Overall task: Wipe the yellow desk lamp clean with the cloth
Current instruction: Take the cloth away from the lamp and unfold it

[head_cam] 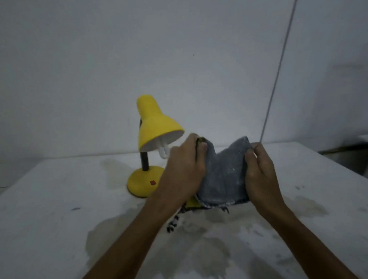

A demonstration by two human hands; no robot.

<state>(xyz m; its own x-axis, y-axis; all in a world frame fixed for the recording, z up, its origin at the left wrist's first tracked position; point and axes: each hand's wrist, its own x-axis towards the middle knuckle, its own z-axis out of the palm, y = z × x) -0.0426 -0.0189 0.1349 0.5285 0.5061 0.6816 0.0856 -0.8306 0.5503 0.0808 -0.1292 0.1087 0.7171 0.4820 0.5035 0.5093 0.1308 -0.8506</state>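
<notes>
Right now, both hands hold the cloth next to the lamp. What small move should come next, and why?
Probably swing the cloth left and up onto the lamp shade. The left hand and right hand grip its opposite edges above the table, and it appears not to touch the shade yet.

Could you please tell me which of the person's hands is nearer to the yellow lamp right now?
Left. The left hand grips the cloth just right of the lamp; the right hand holds the cloth's other side, farther right.
</notes>
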